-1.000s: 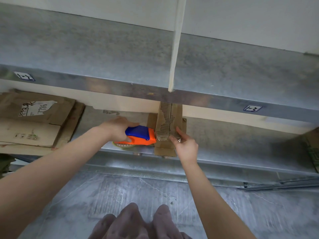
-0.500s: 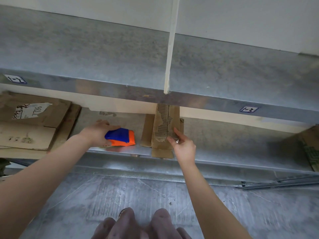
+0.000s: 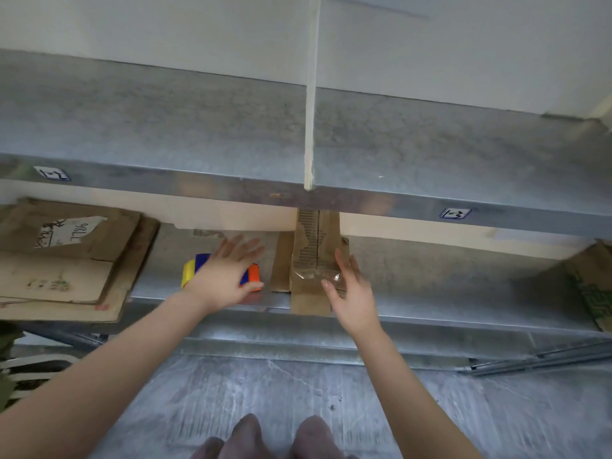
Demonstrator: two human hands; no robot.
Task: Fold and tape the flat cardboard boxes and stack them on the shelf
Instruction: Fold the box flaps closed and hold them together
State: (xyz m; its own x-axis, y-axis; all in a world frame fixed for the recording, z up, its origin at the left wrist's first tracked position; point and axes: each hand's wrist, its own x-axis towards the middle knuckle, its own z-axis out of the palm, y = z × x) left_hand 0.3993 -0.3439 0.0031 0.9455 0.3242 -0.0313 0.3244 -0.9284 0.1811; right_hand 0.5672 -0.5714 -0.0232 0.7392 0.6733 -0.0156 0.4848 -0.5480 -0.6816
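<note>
A: How far along is the work judged to be, taken from left to right?
B: At the far left a pile of flat cardboard (image 3: 66,276) is seen on the lower shelf (image 3: 430,279), unfolded and untaped, so most of the task is judged to be left. Right of it the tape dispenser (image 3: 254,276), blue and orange with a yellow roll (image 3: 188,273), is set on the shelf. The left grip (image 3: 222,279) is laid over it with fingers straight and spread, nothing being pinched. Next a narrow folded box (image 3: 314,246) is stood on the same shelf, its near end hung over the front edge, a strip of clear tape (image 3: 313,276) across it. The right grip (image 3: 352,293) is held at its right side, fingers loose and apart; it is blurred, so contact cannot be told. One box is judged folded, taped and shelved.
A: And what can be read?
B: On the pile a white paper label (image 3: 66,231) is stuck, with handwritten figures seen upside down, perhaps "7786"; the marks beside them cannot be made out. A blue-edged tag (image 3: 53,172) is fixed to the front edge of the upper shelf (image 3: 165,127) at left and a second tag (image 3: 455,213) at right; their characters are too small to be read. At the far right, printed cardboard (image 3: 592,289) is seen with a green pattern, not legible as words. No brand is found on the dispenser
</note>
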